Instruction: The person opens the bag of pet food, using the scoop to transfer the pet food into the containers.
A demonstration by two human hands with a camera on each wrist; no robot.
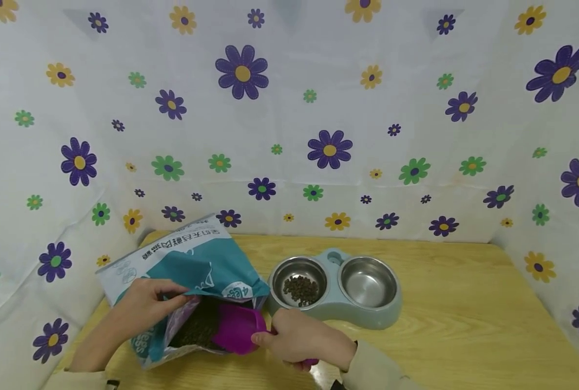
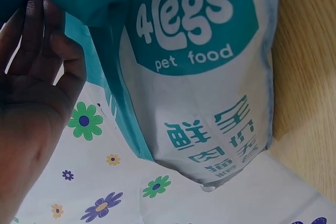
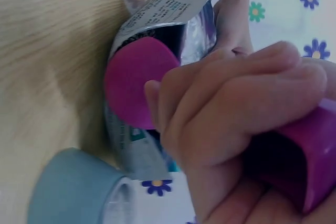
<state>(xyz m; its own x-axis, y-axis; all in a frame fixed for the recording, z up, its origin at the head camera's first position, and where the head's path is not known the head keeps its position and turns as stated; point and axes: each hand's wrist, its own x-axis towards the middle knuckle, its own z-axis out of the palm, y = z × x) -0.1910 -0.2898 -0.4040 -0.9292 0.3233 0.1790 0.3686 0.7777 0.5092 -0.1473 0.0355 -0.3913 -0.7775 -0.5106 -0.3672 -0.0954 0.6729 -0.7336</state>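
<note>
A teal and white pet food bag lies on its side at the left of the table, its mouth toward me. My left hand pinches the upper edge of that mouth between thumb and fingers, lifting it apart. Brown kibble shows inside. With my right hand I grip the handle of a magenta scoop, whose front end is in the bag's mouth over the kibble. In the right wrist view my curled fingers wrap the handle, and the scoop's round back faces the camera.
Just right of the bag stands a light blue double feeder with two metal bowls. A small heap of kibble lies in its left bowl; the right bowl shows bare metal. Flower-printed cloth encloses the wooden table behind and at the sides.
</note>
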